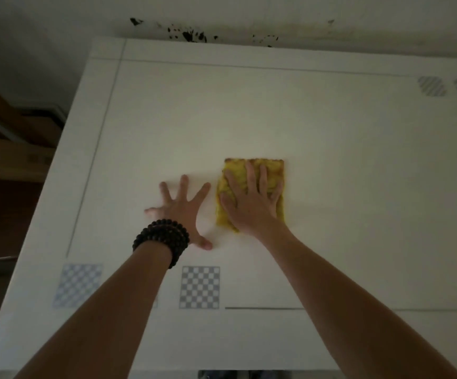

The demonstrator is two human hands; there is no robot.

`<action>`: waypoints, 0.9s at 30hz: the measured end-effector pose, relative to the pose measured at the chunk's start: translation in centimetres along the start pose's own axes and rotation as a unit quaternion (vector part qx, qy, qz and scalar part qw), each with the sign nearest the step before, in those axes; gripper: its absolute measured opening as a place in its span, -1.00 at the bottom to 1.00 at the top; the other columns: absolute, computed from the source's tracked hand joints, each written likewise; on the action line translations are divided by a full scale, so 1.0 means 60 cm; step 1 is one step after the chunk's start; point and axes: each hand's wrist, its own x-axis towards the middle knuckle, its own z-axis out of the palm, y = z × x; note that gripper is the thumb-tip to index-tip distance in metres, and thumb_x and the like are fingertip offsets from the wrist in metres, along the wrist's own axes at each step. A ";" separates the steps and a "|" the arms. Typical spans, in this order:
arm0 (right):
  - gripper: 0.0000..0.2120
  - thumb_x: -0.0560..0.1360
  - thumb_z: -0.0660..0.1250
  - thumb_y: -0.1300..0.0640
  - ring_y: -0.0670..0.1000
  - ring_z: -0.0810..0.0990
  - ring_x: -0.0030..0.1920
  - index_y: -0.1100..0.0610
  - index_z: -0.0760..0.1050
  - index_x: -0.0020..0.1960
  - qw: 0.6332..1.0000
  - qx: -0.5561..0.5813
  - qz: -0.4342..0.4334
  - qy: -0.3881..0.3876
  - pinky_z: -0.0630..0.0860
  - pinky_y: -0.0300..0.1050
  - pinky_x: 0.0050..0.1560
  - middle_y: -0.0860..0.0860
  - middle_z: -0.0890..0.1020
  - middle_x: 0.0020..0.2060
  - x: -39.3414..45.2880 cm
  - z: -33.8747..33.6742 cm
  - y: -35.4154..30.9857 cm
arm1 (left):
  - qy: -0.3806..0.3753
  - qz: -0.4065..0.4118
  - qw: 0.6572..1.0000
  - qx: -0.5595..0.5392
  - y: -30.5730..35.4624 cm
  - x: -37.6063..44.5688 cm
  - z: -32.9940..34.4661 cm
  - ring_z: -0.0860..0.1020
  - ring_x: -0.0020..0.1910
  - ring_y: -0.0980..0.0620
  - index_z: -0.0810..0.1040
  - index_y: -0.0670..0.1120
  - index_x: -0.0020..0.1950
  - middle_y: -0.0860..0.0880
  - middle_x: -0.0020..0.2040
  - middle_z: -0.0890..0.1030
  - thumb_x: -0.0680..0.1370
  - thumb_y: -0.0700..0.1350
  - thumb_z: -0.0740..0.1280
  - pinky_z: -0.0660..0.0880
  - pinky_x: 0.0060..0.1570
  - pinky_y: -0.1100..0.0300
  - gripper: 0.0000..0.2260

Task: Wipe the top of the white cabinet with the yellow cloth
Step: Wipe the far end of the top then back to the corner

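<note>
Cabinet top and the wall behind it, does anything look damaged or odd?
Yes: black blotches spatter the wall just above the white cabinet, like flaking paint or mould. The yellow cloth lies flat under the right hand.

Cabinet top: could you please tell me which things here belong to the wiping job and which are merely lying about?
Job: yellow cloth, white cabinet, right hand pressing the cloth, left hand resting flat.
Lying about: checkerboard marker, cardboard boxes.
</note>
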 end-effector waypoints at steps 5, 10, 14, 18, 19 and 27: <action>-0.42 0.65 -0.15 -0.28 0.14 -0.52 0.54 -0.27 -0.25 0.61 0.999 -0.013 -0.033 -0.018 -0.43 0.45 0.41 -0.02 -0.40 0.60 -0.117 0.056 -0.050 | 0.036 0.030 0.999 0.010 -0.012 -0.009 0.014 -0.26 0.51 -0.29 -0.32 0.31 0.50 0.03 0.55 -0.37 0.21 0.38 0.50 0.31 0.25 -0.42 0.17; -0.43 0.65 -0.12 -0.30 0.16 -0.52 0.54 -0.31 -0.21 0.60 0.999 0.011 -0.012 -0.039 -0.45 0.45 0.41 -0.03 -0.43 0.59 -0.097 0.044 -0.058 | -0.004 -0.003 0.999 0.041 -0.095 -0.055 0.048 -0.32 0.51 -0.26 -0.43 0.31 0.46 0.00 0.51 -0.47 0.17 0.37 0.52 0.16 0.35 -0.39 0.25; -0.41 0.64 -0.11 -0.33 0.18 -0.47 0.56 -0.30 -0.18 0.61 0.999 0.005 -0.042 -0.027 -0.44 0.48 0.41 -0.02 -0.38 0.61 -0.035 0.033 -0.083 | 0.013 -0.048 0.999 0.007 -0.140 -0.082 0.079 -0.29 0.52 -0.26 -0.44 0.32 0.44 0.01 0.50 -0.48 0.19 0.36 0.52 0.28 0.34 -0.30 0.24; -0.42 0.65 -0.12 -0.31 0.18 -0.46 0.56 -0.29 -0.20 0.62 0.999 -0.002 -0.045 -0.022 -0.43 0.47 0.41 -0.03 -0.38 0.61 -0.017 0.028 -0.105 | 0.019 -0.042 0.999 -0.015 -0.138 -0.076 0.077 -0.31 0.52 -0.25 -0.41 0.32 0.46 0.03 0.51 -0.47 0.17 0.32 0.56 0.27 0.35 -0.29 0.26; -0.43 0.65 -0.13 -0.31 0.18 -0.48 0.56 -0.29 -0.21 0.61 0.998 -0.005 -0.051 -0.021 -0.43 0.47 0.42 -0.03 -0.40 0.60 -0.039 0.034 -0.107 | 0.025 -0.037 0.999 -0.015 -0.142 -0.076 0.081 -0.30 0.52 -0.25 -0.41 0.32 0.46 0.03 0.51 -0.46 0.17 0.35 0.54 0.26 0.35 -0.28 0.25; -0.42 0.63 -0.15 -0.35 0.16 -0.51 0.54 -0.33 -0.25 0.59 0.999 -0.022 -0.009 -0.040 -0.51 0.42 0.38 -0.02 -0.44 0.58 -0.117 0.084 -0.173 | 0.069 -0.008 0.997 0.045 -0.254 -0.064 0.032 -0.07 0.53 -0.19 -0.28 0.15 0.56 -0.07 0.57 -0.23 0.19 0.40 0.50 0.19 0.40 -0.23 0.23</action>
